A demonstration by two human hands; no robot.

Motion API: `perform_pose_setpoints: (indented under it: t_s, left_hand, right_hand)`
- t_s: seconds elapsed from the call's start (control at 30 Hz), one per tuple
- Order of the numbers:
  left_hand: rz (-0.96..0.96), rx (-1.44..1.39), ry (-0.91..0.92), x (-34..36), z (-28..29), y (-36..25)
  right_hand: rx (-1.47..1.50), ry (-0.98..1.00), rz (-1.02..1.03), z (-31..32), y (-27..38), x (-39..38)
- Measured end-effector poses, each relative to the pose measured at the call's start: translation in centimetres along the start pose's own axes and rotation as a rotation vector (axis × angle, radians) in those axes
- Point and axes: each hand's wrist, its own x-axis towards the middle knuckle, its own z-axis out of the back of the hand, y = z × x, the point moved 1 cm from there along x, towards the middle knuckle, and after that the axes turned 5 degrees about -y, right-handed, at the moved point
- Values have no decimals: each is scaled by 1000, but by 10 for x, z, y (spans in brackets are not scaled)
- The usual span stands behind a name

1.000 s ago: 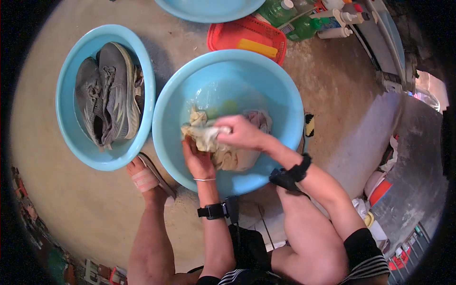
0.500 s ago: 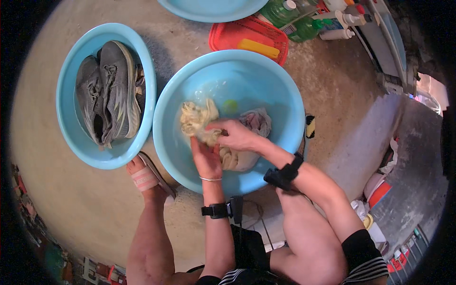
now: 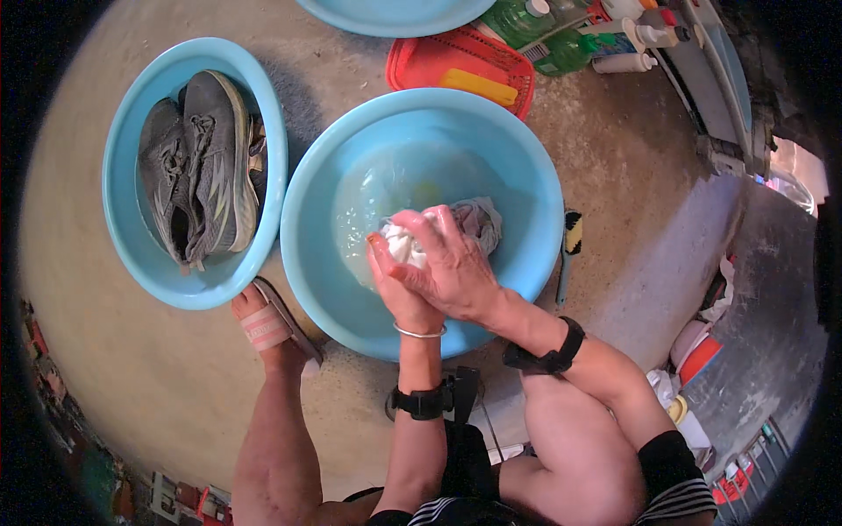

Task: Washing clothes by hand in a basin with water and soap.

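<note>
Basically, closest in, both forearms came up from the lower edge, each w/ a black strap: L strap (image 3: 423, 403) just below the wrist, R strap (image 3: 554, 351) on the forearm. A silver bracelet (image 3: 421, 332) also circled the L wrist. L foot, off to the L, had on a slide sandal (image 3: 269, 333) w/ a pink-and-white band.

Beyond, L hand (image 3: 402, 294) cupped a white cloth (image 3: 406, 248) from below/L; R hand (image 3: 454, 267) closed over it from the R, fingers bent & partly spread, so the cloth was clasped btwn both, bunched up, over the middle of a round blue basin (image 3: 296, 285). Cloudy water (image 3: 360, 188) lay in there, plus a greyish cloth (image 3: 482, 223) just R of the hands.

On the floor R of the basin: a brush (image 3: 572, 237), black & yellow bristles. To the L, a 2nd blue basin (image 3: 115, 193) held grey shoes (image 3: 215, 158).

Farther out: red basket (image 3: 410, 66) w/ a yellow bar (image 3: 478, 86), green bottles (image 3: 570, 54) to its R, & another blue basin (image 3: 399, 19) cut off at top.
</note>
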Motion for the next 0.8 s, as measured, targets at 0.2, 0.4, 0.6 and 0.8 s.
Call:
perform_pose_setpoints:
  t_s: [0.2,0.4,0.6,0.8]
  left_hand:
    - [274,-250,-81,-12,-21,-2]
    - [68,204,46,-5,-2,0]
    - [180,-372,-112,7,-9,-25]
    - [136,-29,-316,12,33,45]
  right_hand:
    - [-58,-69,0,5,-17,3]
    - [25,29,-55,-4,-22,14]
    - [74,-335,-51,9,-61,46]
    - [-418,-272,190,-15,-98,43]
